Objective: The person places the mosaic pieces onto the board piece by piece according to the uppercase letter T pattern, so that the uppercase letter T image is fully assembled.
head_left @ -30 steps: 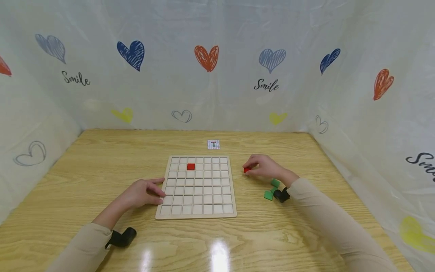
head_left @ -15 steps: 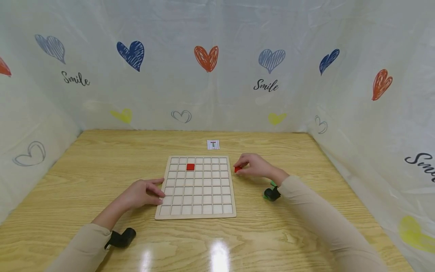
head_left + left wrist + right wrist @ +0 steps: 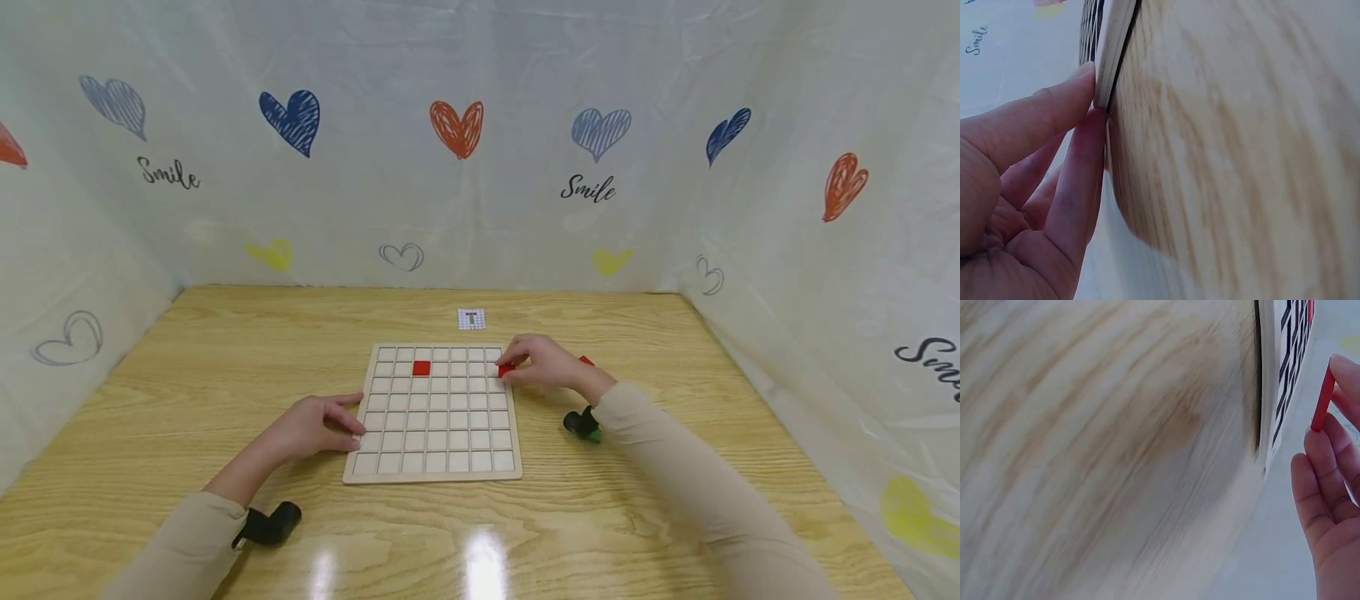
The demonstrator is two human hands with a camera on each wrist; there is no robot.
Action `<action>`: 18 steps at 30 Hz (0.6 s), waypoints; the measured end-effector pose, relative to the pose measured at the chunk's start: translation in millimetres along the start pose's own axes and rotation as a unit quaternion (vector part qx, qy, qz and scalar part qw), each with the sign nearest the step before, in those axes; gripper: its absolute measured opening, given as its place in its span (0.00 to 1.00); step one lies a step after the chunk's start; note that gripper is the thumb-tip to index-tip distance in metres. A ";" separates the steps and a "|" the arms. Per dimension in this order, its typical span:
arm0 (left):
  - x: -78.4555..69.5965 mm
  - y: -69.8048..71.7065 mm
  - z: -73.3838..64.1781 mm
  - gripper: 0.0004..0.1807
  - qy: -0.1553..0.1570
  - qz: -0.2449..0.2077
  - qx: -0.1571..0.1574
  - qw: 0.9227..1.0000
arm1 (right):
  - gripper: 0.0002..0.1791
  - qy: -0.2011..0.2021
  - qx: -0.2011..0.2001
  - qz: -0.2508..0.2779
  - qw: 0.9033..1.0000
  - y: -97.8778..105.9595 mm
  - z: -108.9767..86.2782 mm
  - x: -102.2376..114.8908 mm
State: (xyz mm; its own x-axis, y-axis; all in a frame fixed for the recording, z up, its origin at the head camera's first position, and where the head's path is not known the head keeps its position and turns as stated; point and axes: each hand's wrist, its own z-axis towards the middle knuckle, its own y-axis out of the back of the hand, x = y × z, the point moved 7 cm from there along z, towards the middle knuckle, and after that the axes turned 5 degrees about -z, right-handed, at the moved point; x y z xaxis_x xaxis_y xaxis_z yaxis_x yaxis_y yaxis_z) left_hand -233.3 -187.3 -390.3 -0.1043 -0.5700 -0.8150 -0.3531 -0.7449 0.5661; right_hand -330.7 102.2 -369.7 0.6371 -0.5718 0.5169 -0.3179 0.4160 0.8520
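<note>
A pale wooden board (image 3: pixel 433 476) marked off in square cells lies on the table, with one red square tile (image 3: pixel 422 367) in its second row from the back. My left hand (image 3: pixel 311 427) rests at the board's left edge, fingers spread along the rim; the left wrist view has a thumb (image 3: pixel 1054 109) and a finger touching that rim. Between thumb and fingers, my right hand (image 3: pixel 543 363) pinches another thin red tile (image 3: pixel 1323 397), held above the board's right rim near the second row. In the right wrist view that tile stands apart from the board surface.
Behind the right wrist a further red tile (image 3: pixel 586 361) peeks out on the table. Green tile (image 3: pixel 595 436) shows beside the black wrist camera (image 3: pixel 579 422), partly covered. A small printed grid card (image 3: pixel 472 318) lies beyond the board. White curtains (image 3: pixel 517 225) with hearts stand around the table.
My right hand has moved left with the red tile, from the bare table to over the board's right rim. A red tile behind it has come into view. The left hand stays put.
</note>
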 end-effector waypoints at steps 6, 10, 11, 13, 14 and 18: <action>1.6 0.6 0.4 0.07 -0.003 0.002 0.000 1.000 | 0.13 0.006 0.001 0.005 1.000 -6.0 9.8 7.6; 2.4 0.6 0.9 0.07 -0.004 0.003 0.000 1.000 | 0.13 0.006 0.005 0.003 1.000 -11.7 16.0 9.4; 2.2 0.6 0.9 0.06 -0.004 0.002 0.000 1.000 | 0.14 0.007 0.006 0.004 1.000 -12.7 17.3 10.1; 1.7 0.5 0.9 0.06 -0.002 0.001 0.000 1.000 | 0.14 0.009 0.008 0.003 1.000 -14.7 20.1 11.3; 1.3 0.4 0.8 0.06 0.000 0.001 0.000 1.000 | 0.14 0.009 0.009 0.004 1.000 -15.5 21.6 11.8; 0.0 0.0 0.3 0.07 0.006 -0.002 0.000 1.000 | 0.14 0.006 0.013 0.005 1.000 -18.2 28.2 14.8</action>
State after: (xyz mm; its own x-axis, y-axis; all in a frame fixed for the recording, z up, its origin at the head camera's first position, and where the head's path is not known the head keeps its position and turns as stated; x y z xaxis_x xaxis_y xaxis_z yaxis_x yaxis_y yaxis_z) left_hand -233.6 -187.2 -390.4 -0.0923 -0.5703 -0.8162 -0.3539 -0.7474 0.5623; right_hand -335.3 66.3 -375.2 0.6424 -0.5583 0.5251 -0.3421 0.4042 0.8483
